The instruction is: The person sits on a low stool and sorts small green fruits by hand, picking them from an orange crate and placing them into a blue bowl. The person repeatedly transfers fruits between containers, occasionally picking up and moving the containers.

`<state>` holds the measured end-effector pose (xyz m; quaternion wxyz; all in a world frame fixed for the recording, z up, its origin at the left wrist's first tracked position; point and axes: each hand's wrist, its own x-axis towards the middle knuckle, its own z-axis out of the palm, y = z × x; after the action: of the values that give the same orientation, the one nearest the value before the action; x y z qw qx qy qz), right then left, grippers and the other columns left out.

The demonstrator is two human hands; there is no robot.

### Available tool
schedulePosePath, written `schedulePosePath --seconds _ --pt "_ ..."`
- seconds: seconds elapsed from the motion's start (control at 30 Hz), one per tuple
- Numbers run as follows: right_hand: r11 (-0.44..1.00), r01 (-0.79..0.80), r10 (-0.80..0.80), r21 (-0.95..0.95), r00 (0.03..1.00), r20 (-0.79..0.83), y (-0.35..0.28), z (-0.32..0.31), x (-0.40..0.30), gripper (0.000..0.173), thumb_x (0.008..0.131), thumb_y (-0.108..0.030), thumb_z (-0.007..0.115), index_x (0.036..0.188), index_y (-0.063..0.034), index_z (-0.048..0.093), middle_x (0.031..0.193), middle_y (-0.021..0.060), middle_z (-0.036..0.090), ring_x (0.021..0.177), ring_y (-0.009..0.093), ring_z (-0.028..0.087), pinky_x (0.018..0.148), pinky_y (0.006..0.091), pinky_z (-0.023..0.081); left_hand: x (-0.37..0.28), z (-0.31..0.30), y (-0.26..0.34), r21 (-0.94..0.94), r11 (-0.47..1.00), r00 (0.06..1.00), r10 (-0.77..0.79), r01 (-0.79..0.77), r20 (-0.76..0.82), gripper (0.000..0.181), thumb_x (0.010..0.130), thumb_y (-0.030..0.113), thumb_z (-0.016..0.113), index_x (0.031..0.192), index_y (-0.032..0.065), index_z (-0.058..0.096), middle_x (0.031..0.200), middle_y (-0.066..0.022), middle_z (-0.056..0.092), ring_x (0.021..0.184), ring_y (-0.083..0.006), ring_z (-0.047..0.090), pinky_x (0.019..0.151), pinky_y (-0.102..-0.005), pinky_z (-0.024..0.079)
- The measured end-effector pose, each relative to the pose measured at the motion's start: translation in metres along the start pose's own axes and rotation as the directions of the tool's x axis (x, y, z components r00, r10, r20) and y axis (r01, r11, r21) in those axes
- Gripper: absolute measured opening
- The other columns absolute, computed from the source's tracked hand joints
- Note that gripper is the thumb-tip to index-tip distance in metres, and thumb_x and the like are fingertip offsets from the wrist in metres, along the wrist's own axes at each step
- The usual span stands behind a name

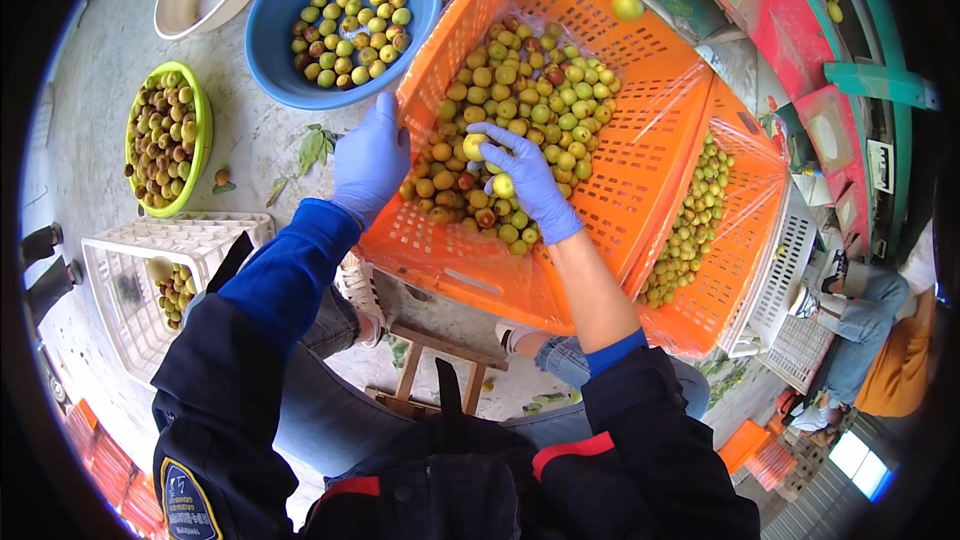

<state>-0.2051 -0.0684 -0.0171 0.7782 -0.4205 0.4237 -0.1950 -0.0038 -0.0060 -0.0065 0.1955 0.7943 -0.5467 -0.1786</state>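
In a blue nitrile glove, my left hand (pixel 373 160) rests at the left rim of a large orange plastic crate (pixel 622 217) lined with clear film. My right hand (pixel 525 172), gloved alike, is over the crate's fruit, its fingers bent around a yellow-green jujube-like fruit (pixel 475 146); another such fruit (pixel 503 185) shows beneath the palm. Under it lies a heap of round green, yellow and brownish fruits (pixel 555 112). Whether my left fingers grip the rim cannot be told. One more fruit (pixel 627 7) is at the crate's far upper edge.
Behind the crate's left side stands a blue basin (pixel 262 37) holding fruits, beside a white basin (pixel 172 4). Further left are a lime-green basin (pixel 204 142) of browner fruits and a white crate (pixel 112 300). A second orange crate (pixel 750 240) adjoins at right; a seated person (pixel 870 337) is beyond.
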Motion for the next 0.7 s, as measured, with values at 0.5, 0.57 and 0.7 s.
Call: schedulePosePath --seconds 0.5,0.57,0.7 --pt "0.996 -0.056 0.053 0.071 0.998 0.038 0.009 0.005 -0.002 0.030 0.094 -0.025 0.051 0.117 -0.0064 0.058 0.095 0.0040 0.061 0.078 0.011 0.061 0.060 0.0205 0.053 0.000 0.000 -0.001 0.007 1.000 1.000 -0.009 0.009 0.000 0.033 0.079 0.014 0.058 0.108 0.0072 0.042 0.082 -0.0193 0.062 0.068 -0.0390 0.062 0.058 -0.0476 0.050" --pt "0.999 -0.031 0.029 0.044 0.999 0.037 0.013 0.003 0.000 0.028 0.094 -0.024 0.050 0.115 -0.0088 0.060 0.097 0.0011 0.060 0.075 0.009 0.059 0.058 0.0203 0.051 0.000 0.000 0.000 0.005 1.000 1.000 -0.012 0.012 0.006 0.033 0.079 0.015 0.058 0.108 0.0072 0.042 0.082 -0.0193 0.062 0.069 -0.0390 0.062 0.059 -0.0476 0.050" --pt "0.996 0.004 0.002 -0.087 0.997 0.076 0.012 0.007 -0.002 0.025 0.093 -0.021 0.051 0.113 -0.0082 0.061 0.097 -0.0011 0.061 0.075 0.008 0.059 0.061 0.0192 0.049 0.000 0.001 0.000 0.018 1.000 1.000 -0.010 0.010 0.006 0.032 0.080 0.015 0.058 0.107 0.0072 0.042 0.082 -0.0194 0.062 0.068 -0.0392 0.061 0.058 -0.0478 0.049"
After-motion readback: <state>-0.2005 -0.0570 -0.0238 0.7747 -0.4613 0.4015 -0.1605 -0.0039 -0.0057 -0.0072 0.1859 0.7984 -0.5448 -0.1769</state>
